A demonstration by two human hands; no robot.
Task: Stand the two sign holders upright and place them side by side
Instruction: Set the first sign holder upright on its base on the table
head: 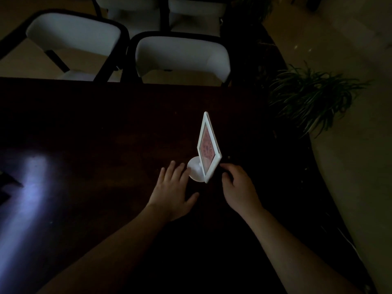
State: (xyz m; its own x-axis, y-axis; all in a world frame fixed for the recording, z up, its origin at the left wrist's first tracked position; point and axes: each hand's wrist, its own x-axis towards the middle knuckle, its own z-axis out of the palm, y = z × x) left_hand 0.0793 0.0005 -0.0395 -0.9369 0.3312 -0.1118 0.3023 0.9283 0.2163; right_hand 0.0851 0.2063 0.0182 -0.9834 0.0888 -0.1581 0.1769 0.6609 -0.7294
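The room is dark. One white sign holder [209, 148] stands up on its round base [195, 171] on the dark wooden table [101, 128]. It holds a pink card. It sits between the two hands, near the right side of the table.

The left hand [172, 192] lies flat and open on the table, fingers spread. Its fingertips [186, 169] are right at the round base, and it is too dark to tell if they touch it.

The right hand [238, 187] is on the other side, with fingers curled. Its fingertips are just beside the bottom edge of the frame. It is too dark to tell if it is gripping anything.

Only one sign holder shows clearly. White chairs [182, 58] stand past the far edge of the table. A leafy green plant [309, 98] is off to the right.
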